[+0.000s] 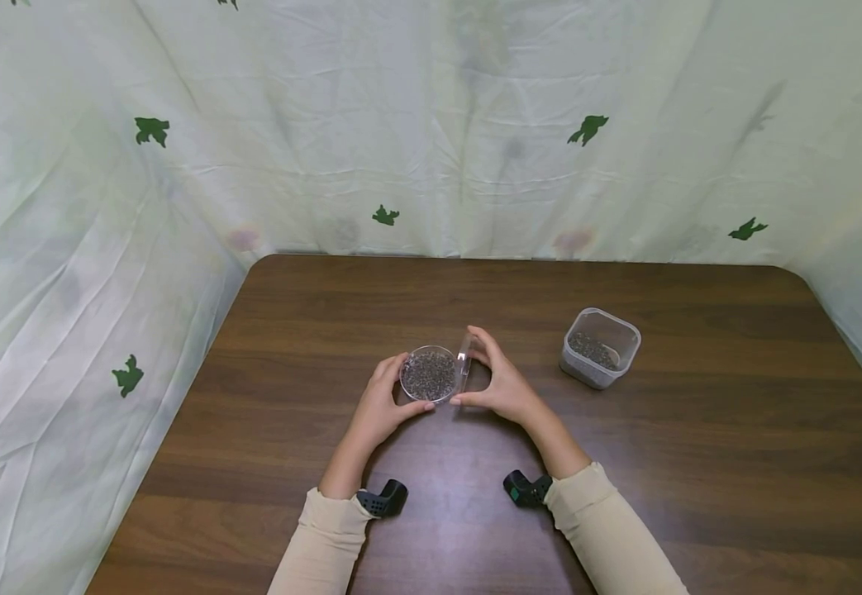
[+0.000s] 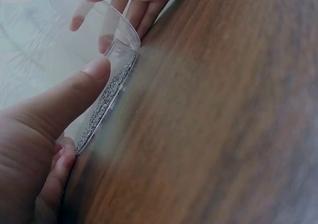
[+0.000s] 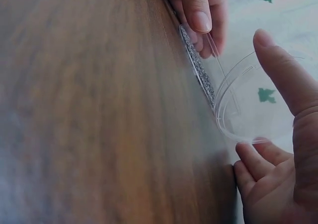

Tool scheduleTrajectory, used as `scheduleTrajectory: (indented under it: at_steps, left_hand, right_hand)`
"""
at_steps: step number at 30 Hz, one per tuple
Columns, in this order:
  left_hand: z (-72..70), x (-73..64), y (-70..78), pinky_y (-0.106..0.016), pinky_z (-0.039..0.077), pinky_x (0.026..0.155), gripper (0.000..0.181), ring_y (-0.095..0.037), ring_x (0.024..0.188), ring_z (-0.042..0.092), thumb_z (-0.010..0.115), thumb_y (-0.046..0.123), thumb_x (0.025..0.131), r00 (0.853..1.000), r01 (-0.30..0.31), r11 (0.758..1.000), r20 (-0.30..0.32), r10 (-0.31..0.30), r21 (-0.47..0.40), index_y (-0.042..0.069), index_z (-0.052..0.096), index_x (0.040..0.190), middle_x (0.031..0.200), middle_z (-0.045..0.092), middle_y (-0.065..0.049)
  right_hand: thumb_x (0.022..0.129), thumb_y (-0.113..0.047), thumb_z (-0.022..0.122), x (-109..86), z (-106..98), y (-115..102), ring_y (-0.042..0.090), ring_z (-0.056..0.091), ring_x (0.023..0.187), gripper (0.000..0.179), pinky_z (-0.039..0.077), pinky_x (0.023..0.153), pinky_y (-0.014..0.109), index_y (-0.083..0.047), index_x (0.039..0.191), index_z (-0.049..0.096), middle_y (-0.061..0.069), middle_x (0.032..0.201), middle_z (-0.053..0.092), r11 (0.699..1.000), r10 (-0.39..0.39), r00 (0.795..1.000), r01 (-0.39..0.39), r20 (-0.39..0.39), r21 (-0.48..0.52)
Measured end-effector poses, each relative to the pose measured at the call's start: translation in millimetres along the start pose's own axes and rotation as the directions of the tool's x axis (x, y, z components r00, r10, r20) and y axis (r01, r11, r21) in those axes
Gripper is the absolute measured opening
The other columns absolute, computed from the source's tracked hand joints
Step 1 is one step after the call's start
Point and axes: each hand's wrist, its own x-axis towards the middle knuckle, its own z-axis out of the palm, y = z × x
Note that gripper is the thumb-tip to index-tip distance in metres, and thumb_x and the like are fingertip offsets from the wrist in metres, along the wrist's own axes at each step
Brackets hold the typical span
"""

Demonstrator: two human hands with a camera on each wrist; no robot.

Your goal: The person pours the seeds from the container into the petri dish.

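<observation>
A round clear petri dish [image 1: 429,374] lies on the table, its floor covered with dark grey granules [image 2: 107,102]. My left hand [image 1: 383,406] grips the dish by its rim, thumb on the near side and fingers on the far left. Beside it my right hand [image 1: 503,384] holds a clear round lid [image 1: 464,364] on edge between thumb and fingers. That lid stands nearly upright at the dish's right rim, and its lower edge meets the dish in the right wrist view, where the lid [image 3: 256,102] shows as a transparent ring.
To the right on the brown wooden table [image 1: 713,397] stands a clear square plastic tub [image 1: 600,378] partly filled with similar granules [image 1: 590,350]. A pale curtain [image 1: 431,124] with green leaf shapes hangs behind the table's far edge and along the sides.
</observation>
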Motion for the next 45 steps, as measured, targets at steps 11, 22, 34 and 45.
scheduleTrajectory:
  at_steps: [11,22,34,45]
  left_hand:
    - [-0.5,-0.1,0.6,-0.044,0.032,0.097,0.088,-0.030,0.117,0.039,0.080,0.034,0.064,1.000,-0.004,1.000,0.006,0.004,0.004,0.000,0.038,0.134,0.129,0.040,-0.018]
    - [-0.4,-0.8,0.8,-0.045,0.033,0.096,0.089,-0.031,0.118,0.039,0.079,0.037,0.065,1.000,-0.008,1.000,0.013,0.008,0.006,0.000,0.037,0.134,0.130,0.039,-0.018]
    - [-0.6,-0.4,1.4,-0.045,0.033,0.095,0.089,-0.031,0.117,0.039,0.080,0.035,0.064,1.000,-0.009,1.000,0.011,0.009,-0.003,-0.001,0.037,0.134,0.130,0.039,-0.019]
    - [-2.4,0.2,0.2,-0.042,0.034,0.096,0.093,-0.029,0.115,0.042,0.081,0.035,0.063,1.000,-0.017,1.000,0.024,0.018,-0.025,-0.001,0.035,0.135,0.131,0.037,-0.018]
  right_hand:
    - [0.066,-0.008,0.079,1.5,0,-8,0.037,0.037,0.120,0.104,0.025,0.099,0.050,-0.012,0.145,0.011,0.023,0.140,0.023,0.997,-0.033,0.998,0.036,0.062,-0.063]
    - [0.065,-0.029,0.081,8.1,4,17,0.023,0.041,0.118,0.105,0.029,0.099,0.043,-0.021,0.145,0.014,0.007,0.138,0.033,0.984,0.012,1.000,-0.007,0.029,-0.179]
    - [0.065,-0.031,0.081,10.1,10,17,0.022,0.039,0.120,0.095,0.029,0.098,0.042,-0.015,0.142,0.027,0.011,0.136,0.037,0.969,0.028,0.999,-0.020,0.029,-0.246]
    - [0.067,-0.034,0.079,12.0,11,16,0.021,0.028,0.128,0.090,0.025,0.101,0.041,-0.015,0.141,0.031,0.006,0.142,0.031,0.958,0.000,0.998,0.019,0.065,-0.286]
